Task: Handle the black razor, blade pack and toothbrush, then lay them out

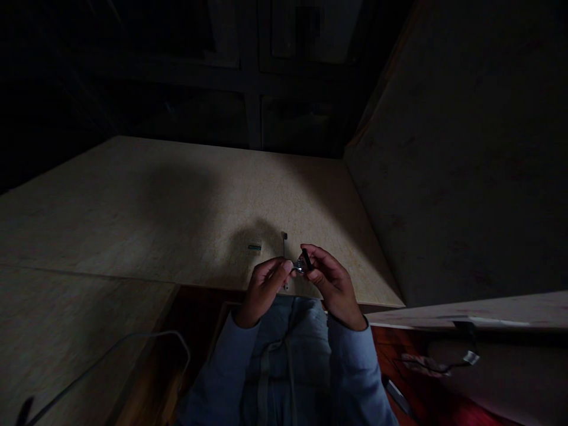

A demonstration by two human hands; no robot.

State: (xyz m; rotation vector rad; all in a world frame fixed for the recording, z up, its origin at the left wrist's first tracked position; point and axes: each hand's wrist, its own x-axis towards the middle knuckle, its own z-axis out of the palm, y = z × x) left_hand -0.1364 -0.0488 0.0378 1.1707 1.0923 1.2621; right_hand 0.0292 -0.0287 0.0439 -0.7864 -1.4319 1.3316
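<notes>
In the head view my left hand [268,287] is closed, thumb and forefinger pinching a small shiny, partly clear piece [300,267] whose kind I cannot make out. Facing it, my right hand [336,281] grips a small flat black piece [306,259] between thumb and fingers. The two pieces meet or nearly meet; dim light hides which. Beyond my hands lies a thin pale stick-like thing with a dark end [284,236], partly covered by my left fingers. A short dark rectangular piece [254,247] rests to its left on the table.
The pale table [186,213] reaches up to a dark framed window [252,106]. A patterned panel [461,177] rises along the right side. At lower left, a grey cable [133,336] loops over another surface. Small items and a dark cord [455,365] are at lower right.
</notes>
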